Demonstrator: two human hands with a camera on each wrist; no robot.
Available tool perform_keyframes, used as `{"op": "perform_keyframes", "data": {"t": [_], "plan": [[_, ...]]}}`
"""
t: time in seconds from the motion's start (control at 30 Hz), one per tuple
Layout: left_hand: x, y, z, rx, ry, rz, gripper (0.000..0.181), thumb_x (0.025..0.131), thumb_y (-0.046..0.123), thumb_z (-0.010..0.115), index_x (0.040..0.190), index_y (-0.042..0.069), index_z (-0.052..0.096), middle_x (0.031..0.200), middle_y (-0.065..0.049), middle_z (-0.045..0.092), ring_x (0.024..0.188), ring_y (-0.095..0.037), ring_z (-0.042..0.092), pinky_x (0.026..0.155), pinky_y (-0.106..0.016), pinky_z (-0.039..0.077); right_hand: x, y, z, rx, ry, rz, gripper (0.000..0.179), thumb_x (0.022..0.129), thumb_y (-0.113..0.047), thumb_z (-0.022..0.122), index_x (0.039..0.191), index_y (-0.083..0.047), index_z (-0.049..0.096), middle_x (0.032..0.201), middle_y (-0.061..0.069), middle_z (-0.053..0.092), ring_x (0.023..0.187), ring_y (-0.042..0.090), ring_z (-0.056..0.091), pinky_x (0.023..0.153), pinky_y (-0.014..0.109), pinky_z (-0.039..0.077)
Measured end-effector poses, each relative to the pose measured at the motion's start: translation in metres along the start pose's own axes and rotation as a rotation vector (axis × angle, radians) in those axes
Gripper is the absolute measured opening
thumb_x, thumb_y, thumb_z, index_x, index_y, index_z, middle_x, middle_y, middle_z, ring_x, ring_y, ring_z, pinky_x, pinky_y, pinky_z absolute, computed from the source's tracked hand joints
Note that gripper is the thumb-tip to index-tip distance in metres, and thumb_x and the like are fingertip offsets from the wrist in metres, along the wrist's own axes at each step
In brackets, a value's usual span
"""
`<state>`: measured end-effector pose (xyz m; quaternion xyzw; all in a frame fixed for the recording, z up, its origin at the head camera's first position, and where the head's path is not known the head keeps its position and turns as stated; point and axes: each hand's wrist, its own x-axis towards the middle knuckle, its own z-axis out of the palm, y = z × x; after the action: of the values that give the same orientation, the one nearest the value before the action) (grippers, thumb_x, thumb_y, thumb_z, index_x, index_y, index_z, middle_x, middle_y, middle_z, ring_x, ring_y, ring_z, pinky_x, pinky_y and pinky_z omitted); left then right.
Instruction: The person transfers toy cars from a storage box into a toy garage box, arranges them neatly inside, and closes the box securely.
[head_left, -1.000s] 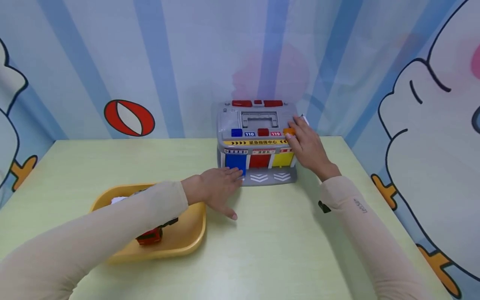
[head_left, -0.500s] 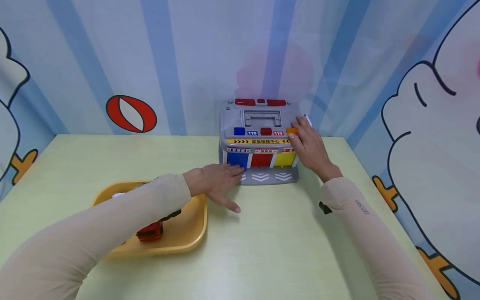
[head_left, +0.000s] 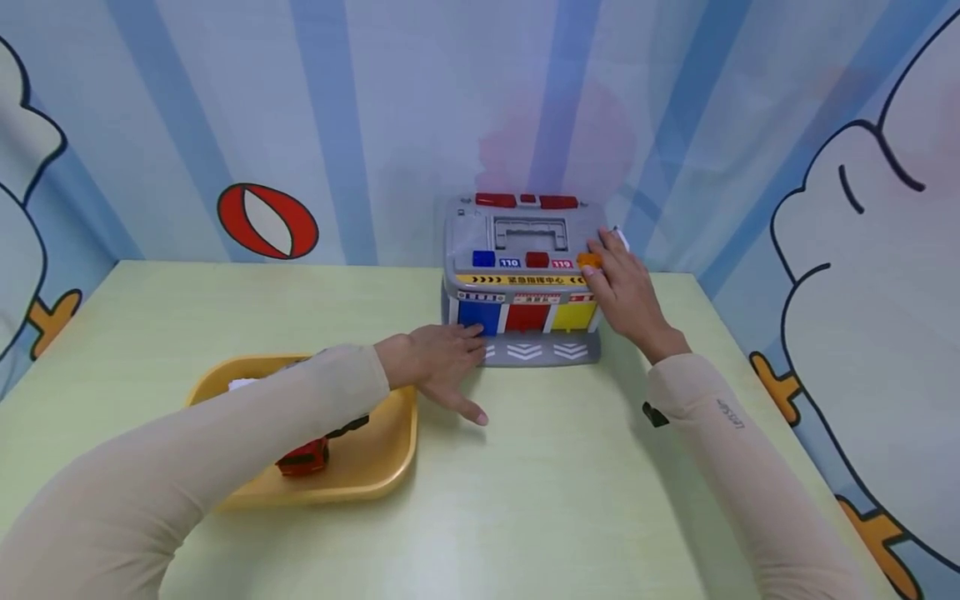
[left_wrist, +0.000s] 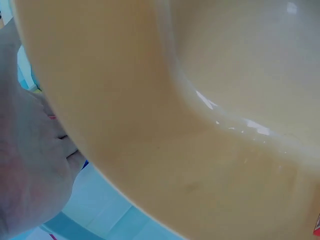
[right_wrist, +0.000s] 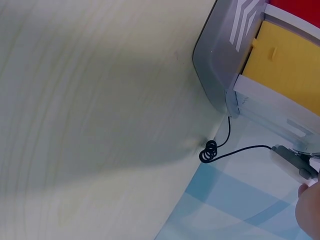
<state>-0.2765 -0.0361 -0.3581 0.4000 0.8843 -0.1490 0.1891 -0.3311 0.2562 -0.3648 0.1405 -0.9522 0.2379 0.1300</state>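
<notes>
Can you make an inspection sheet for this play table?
Surface: pale yellow-green table, no spill seen.
Job's things: boxy grey plastic toy garage, standing upright.
Clutter: rounded yellow plastic tray, partly hidden by a beige sleeve, with a red toy vehicle inside.
Hands: left hand, fingers over the flat blue door's bottom; right hand on the garage's right end, by the orange button.
Cables: black coiled cord, running to a white-and-grey handset.
Surroundings: blue-striped backdrop with cartoon prints.

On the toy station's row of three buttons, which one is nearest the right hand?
The orange button, rightmost in the head view: the right hand is at its edge, while the red button and blue button sit farther left.
</notes>
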Motion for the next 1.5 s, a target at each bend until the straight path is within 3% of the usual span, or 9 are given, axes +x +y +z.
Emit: {"op": "perform_keyframes", "data": {"t": [0.3, 0.6, 1.0, 1.3, 1.5], "plan": [[-0.0014, -0.0026, 0.0017, -0.009, 0.007, 0.005, 0.108, 0.083, 0.085, 0.041, 0.158, 0.009, 0.027, 0.168, -0.011, 0.017, 0.157, -0.031, 0.011, 0.127, -0.045, 0.015, 0.0031, -0.0015, -0.0016, 0.0, 0.003, -0.005, 0.063, 0.105, -0.046, 0.034, 0.158, -0.012, 0.029, 0.17, 0.004, 0.014, 0.158, 0.026, 0.006, 0.126, 0.053, 0.008], [-0.0023, -0.0059, 0.0027, -0.018, 0.035, 0.012, 0.107, 0.083, 0.084, 0.042, 0.157, 0.008, 0.03, 0.166, -0.01, 0.023, 0.156, -0.031, 0.013, 0.125, -0.046, 0.019, 0.0056, -0.0033, -0.0013, 0.01, 0.012, -0.025, 0.062, 0.104, -0.044, 0.035, 0.158, -0.012, 0.03, 0.169, 0.003, 0.015, 0.158, 0.025, 0.007, 0.127, 0.053, 0.008], [-0.0003, -0.0027, 0.0043, -0.05, 0.024, 0.024, 0.107, 0.081, 0.085, 0.043, 0.157, 0.01, 0.032, 0.167, -0.008, 0.022, 0.157, -0.031, 0.009, 0.126, -0.047, 0.015, -0.0003, 0.0028, 0.0002, 0.001, 0.011, -0.016, 0.061, 0.104, -0.042, 0.033, 0.158, -0.014, 0.03, 0.169, 0.003, 0.015, 0.158, 0.025, 0.008, 0.127, 0.053, 0.008], [0.0012, -0.0037, 0.0044, -0.06, 0.045, 0.062, 0.097, 0.082, 0.084, 0.044, 0.154, 0.02, 0.04, 0.166, -0.011, 0.026, 0.156, -0.035, 0.011, 0.125, -0.052, 0.017, 0.0015, 0.0045, -0.0009, -0.012, 0.011, -0.034, 0.06, 0.105, -0.04, 0.032, 0.156, -0.009, 0.032, 0.169, 0.007, 0.018, 0.157, 0.027, 0.009, 0.127, 0.05, 0.008], [0.002, -0.0048, 0.0046, -0.068, 0.057, 0.074, 0.094, 0.083, 0.084, 0.044, 0.152, 0.02, 0.045, 0.164, -0.012, 0.029, 0.156, -0.036, 0.012, 0.125, -0.052, 0.017, 0.0009, 0.0059, -0.001, -0.006, 0.012, -0.042, 0.06, 0.105, -0.041, 0.033, 0.156, -0.009, 0.033, 0.169, 0.007, 0.018, 0.157, 0.027, 0.01, 0.127, 0.05, 0.008]]}}
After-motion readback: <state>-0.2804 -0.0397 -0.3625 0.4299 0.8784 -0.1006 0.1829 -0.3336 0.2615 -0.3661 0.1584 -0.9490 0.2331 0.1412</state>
